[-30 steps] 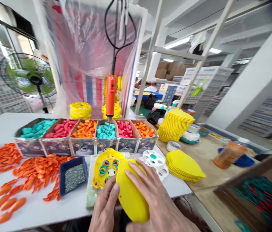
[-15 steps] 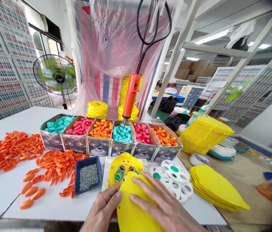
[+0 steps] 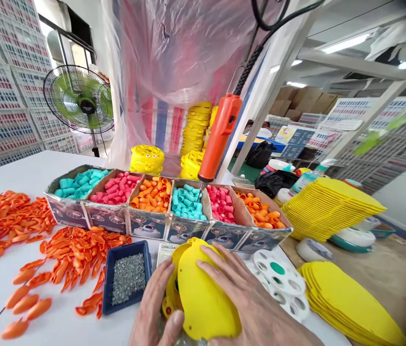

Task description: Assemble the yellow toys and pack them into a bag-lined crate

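A flat yellow plastic cover (image 3: 206, 293) lies over a yellow toy shell (image 3: 174, 259), whose left edge still shows. My right hand (image 3: 248, 298) grips the cover, its fingers stretched over the top and right side. Against the left side of the shell is my left hand (image 3: 155, 302), curved around its edge with the thumb low in front. The shell's inside is mostly hidden under the cover. Behind the two hands an orange electric screwdriver (image 3: 220, 137) hangs from a cable, its tip above the teal pieces.
A blue tray (image 3: 107, 288) of small screws sits left of my hands, beside piles of orange shell parts (image 3: 76, 254). Across the back runs a divided cardboard bin (image 3: 148, 226) of coloured pieces. White perforated discs (image 3: 282, 269) and stacked yellow covers (image 3: 347, 298) lie right.
The yellow cover has moved up onto the shell, hiding its teal and red parts. My left hand has shifted from the cover's edge to the shell's side. The view has tilted and moved closer.
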Available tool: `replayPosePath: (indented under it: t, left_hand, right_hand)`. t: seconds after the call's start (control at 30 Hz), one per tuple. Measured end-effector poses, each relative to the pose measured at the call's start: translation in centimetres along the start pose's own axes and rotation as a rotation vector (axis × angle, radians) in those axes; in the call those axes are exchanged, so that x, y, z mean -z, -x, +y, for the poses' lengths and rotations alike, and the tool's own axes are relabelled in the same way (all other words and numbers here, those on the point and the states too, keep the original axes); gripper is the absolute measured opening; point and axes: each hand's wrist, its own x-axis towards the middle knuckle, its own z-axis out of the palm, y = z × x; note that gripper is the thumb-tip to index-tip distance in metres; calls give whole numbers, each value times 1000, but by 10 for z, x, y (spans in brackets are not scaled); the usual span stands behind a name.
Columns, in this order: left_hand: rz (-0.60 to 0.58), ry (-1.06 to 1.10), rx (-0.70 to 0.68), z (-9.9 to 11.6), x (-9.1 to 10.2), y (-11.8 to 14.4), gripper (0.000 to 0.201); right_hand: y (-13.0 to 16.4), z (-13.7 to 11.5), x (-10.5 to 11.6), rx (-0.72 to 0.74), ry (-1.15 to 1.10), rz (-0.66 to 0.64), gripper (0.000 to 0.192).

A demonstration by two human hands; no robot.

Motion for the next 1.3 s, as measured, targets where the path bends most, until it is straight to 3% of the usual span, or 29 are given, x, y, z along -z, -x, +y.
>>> replayPosePath:
  t: [0.13, 0.33, 0.6, 0.87, 0.97, 1.07, 1.3]
  left_hand:
    - [49, -26, -95, -25, -18, 5, 61]
    - [71, -45, -90, -45, -35, 13, 65]
    - [77, -100, -91, -46, -35, 15, 64]
    - [100, -163, -111, -43, -35, 13, 59]
    - [42, -193, -118, -34, -27, 9, 56]
    - [-22, -219, -116, -26, -17, 4, 56]
    - [-9, -247, -121, -20, -12, -1, 53]
  right_hand:
    - [-9, -9, 5, -66, -13, -92, 103]
    - [-25, -28, 10, -211, 7, -249, 99]
    - [-20, -27, -13, -144, 151, -111, 96]
    - [-21, -28, -17, -103, 190, -14, 93]
    - [-20, -24, -23, -73, 201, 9, 95]
    - [-20, -21, -29, -62, 217, 27, 96]
    - [-20, -24, -23, -80, 203, -30, 91]
